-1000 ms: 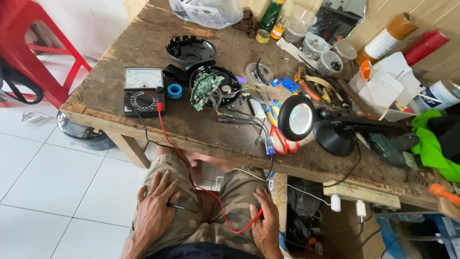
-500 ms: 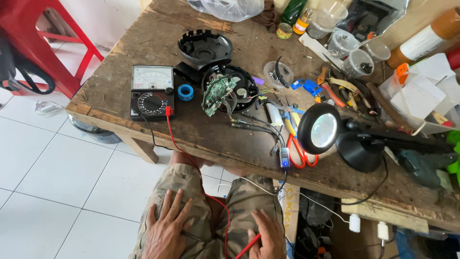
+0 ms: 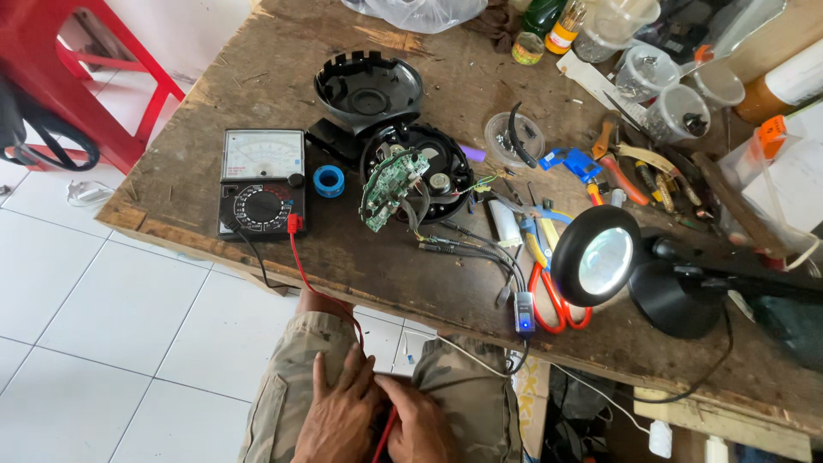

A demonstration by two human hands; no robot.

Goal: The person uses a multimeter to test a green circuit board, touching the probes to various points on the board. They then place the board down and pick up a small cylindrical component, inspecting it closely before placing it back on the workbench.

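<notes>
My left hand [image 3: 339, 420] and right hand [image 3: 420, 429] rest together on my lap, fingers closing around the red probe lead [image 3: 300, 257] running down from the analog multimeter [image 3: 261, 183]. On the bench [image 3: 171, 184], the opened casing's green circuit board [image 3: 386, 186] lies exposed, untouched by any probe yet.

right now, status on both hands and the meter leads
Left hand and right hand together in lap, grip on red probe. Red lead runs up to multimeter on bench. Nothing in the way.
</notes>
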